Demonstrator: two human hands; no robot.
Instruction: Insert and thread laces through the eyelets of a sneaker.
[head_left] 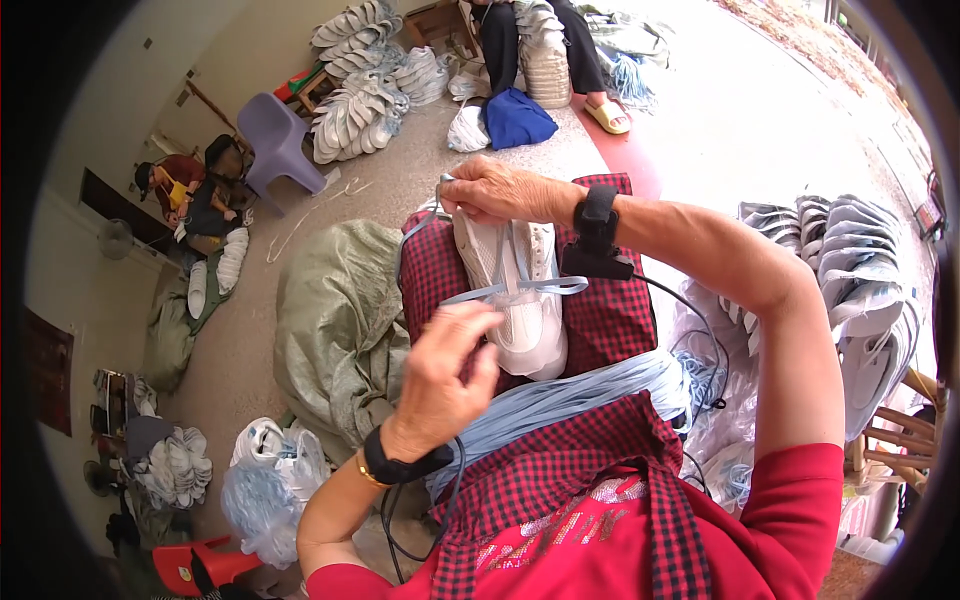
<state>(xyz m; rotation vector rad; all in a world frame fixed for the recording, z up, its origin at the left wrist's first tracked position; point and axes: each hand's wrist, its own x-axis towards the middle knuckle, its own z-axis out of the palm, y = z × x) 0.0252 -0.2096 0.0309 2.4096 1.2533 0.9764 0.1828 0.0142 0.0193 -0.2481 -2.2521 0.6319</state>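
Observation:
A white mesh shoe (pixel 522 335) lies on my lap, its toe toward me, on a red-and-black checked apron (pixel 630 320). A light blue shoelace (pixel 560 286) crosses the shoe near the toe, with loose ends to both sides. My right hand (pixel 500 190) is closed at the heel end, pinching a length of lace that hangs to the left. My left hand (pixel 440 375) hovers by the toe's left side, slightly blurred, thumb and fingers apart, fingertips close to the lace. Across my thighs lies a bundle of light blue laces (pixel 560 400).
Stacked shoes (pixel 860 260) stand at my right, beside clear plastic. A green woven sack (pixel 335 310) lies to my left, with a bag of laces (pixel 265 490) nearer. Ahead are a purple chair (pixel 275 140), shoe piles (pixel 360 115) and a seated person's legs (pixel 500 50). Other people sit far left.

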